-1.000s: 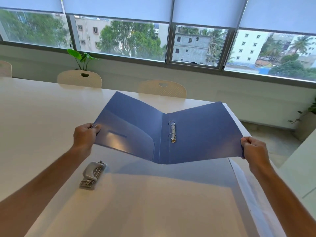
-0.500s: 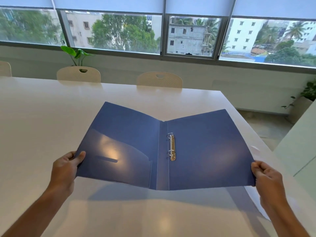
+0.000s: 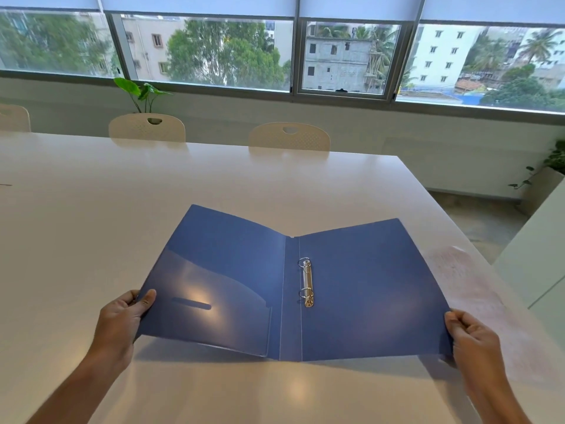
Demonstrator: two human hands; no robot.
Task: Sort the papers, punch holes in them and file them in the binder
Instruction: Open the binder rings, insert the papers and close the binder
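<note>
A blue ring binder (image 3: 360,286) lies spread open over the white table (image 3: 214,185), its two covers angled up slightly from the spine. A metal two-ring clip (image 3: 306,283) sits just right of the spine, and the left cover has a clear inner pocket. My left hand (image 3: 123,319) grips the left cover's outer edge, thumb on top. At the right cover's lower corner, my right hand (image 3: 472,338) holds the edge. A blurred white sheet of paper (image 3: 467,289) lies on the table just right of the binder.
Two cream chairs (image 3: 146,127) (image 3: 289,136) stand at the table's far side below the windows. A potted plant (image 3: 140,93) rises behind the left chair. The table's right edge runs close past my right hand, with floor beyond.
The open binder has come down from mid-air toward the table and nearer to me. The hole punch that lay at the left a second ago is out of view.
</note>
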